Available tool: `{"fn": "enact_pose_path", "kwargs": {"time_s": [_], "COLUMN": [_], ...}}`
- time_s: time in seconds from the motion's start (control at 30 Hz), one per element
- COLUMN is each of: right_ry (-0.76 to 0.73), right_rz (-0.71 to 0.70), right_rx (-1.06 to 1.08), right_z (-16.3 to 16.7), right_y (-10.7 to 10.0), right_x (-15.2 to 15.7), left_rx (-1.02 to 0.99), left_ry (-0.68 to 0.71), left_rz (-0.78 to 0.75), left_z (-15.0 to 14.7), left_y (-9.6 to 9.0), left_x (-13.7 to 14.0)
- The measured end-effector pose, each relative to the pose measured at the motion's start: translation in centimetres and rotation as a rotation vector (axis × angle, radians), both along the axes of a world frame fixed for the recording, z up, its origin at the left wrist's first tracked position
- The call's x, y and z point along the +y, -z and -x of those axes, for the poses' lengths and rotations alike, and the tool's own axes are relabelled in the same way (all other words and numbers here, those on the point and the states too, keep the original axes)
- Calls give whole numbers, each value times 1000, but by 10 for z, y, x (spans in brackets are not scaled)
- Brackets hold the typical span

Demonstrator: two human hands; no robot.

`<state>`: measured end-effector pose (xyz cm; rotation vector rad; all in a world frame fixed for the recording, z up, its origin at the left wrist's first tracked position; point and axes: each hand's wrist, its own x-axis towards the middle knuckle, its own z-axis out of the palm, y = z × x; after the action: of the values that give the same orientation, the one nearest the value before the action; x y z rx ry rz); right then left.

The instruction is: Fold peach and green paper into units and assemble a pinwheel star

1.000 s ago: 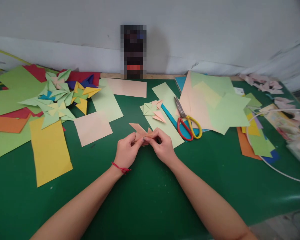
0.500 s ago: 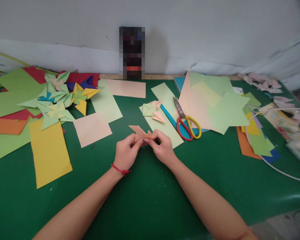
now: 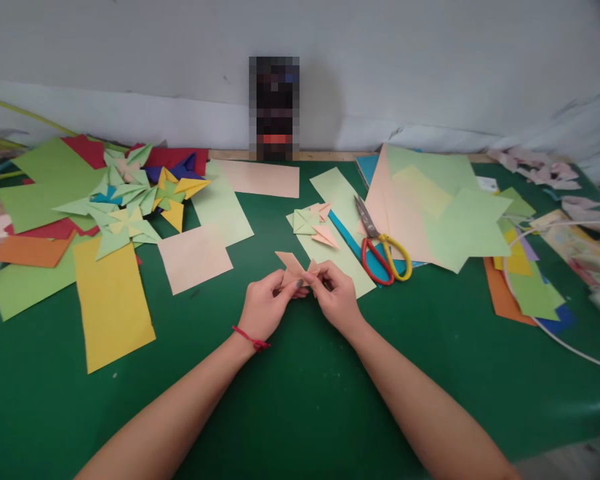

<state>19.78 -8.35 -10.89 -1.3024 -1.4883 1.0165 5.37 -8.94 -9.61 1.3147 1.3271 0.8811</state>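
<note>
A small folded piece of peach paper [image 3: 292, 266] is held between both hands above the green table [image 3: 300, 400]. My left hand [image 3: 266, 303], with a red cord at the wrist, pinches its left side between thumb and fingers. On the right side, my right hand [image 3: 338, 293] grips the paper, thumb pressed near its middle. Fingers hide the lower folds. Just beyond the hands, a folded green and peach paper piece [image 3: 307, 221] rests on a pale green strip [image 3: 330, 183]. Scissors [image 3: 375, 233] with one red and one yellow handle lie to the right, blades partly apart.
Folded paper stars [image 3: 125, 223] and coloured sheets cover the left. A yellow sheet [image 3: 115, 307] and a peach sheet [image 3: 195, 259] lie nearer. Large pale sheets [image 3: 430, 200] spread at right, beside a white cable [image 3: 555, 330]. A blurred-out dark upright object [image 3: 274, 107] stands against the wall.
The view has shifted slightly, so everything sits further right. My right thumb has moved up over the peach paper's middle, and my left thumb lies lower along its edge. Both hands still hold it.
</note>
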Motion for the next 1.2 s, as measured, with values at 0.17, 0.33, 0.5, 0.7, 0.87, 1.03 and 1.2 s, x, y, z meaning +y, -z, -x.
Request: {"fn": "enact_pose_path", "kwargs": {"time_s": [0.17, 0.33, 0.5, 0.7, 0.87, 1.03, 1.2], "right_ry": [-37, -67, -36, -37, -11, -28, -141], "right_rz": [50, 73, 43, 31, 50, 59, 10], "right_rx": [37, 103, 100, 126, 105, 186, 329], "right_z": [-2, -1, -1, -1, -2, -4, -6], "right_y": [1, 1, 3, 2, 1, -2, -3], "right_x": [0, -1, -2, -3, -3, -1, 3], "left_rx": [-49, -47, -89, -45, -79, -266, -540], "left_ry": [4, -6, 12, 7, 15, 2, 69], "left_rz": [40, 43, 59, -12, 28, 25, 49], "left_z": [0, 1, 1, 1, 0, 2, 5], "left_y": [0, 0, -3, -5, -4, -3, 1], "left_x": [1, 1, 0, 0, 1, 0, 0]}}
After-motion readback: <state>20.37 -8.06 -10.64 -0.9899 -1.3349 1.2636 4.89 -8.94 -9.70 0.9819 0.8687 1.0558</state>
